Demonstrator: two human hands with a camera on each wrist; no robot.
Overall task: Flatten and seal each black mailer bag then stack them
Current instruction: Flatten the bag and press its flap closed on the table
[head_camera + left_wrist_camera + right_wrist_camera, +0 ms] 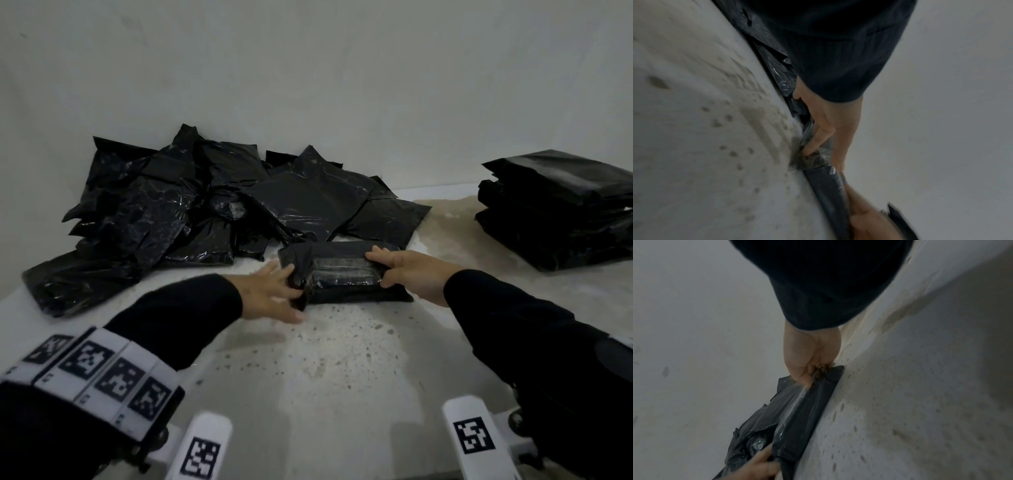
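The speckled grey bench (342,370) carries a folded black mailer bag (346,277) at its middle; left of that bag sprawls a loose heap of bags (191,202), right of it a neat stack (558,212).

1. A mailer bag (346,277) lies flat on the table (325,370), near the middle, in front of the person.
2. The left hand (270,294) sits at the bag's left end; the right hand (407,274) sits at its right end.
3. Behind the bag and to its left, a loose heap of mailer bags (191,205) spreads over the table, reaching back to the wall (308,68).
4. One bag of the heap touches the far edge of the held bag.
5. At the far right, well apart from the heap, a stack of mailer bags (561,209) rests on the table.
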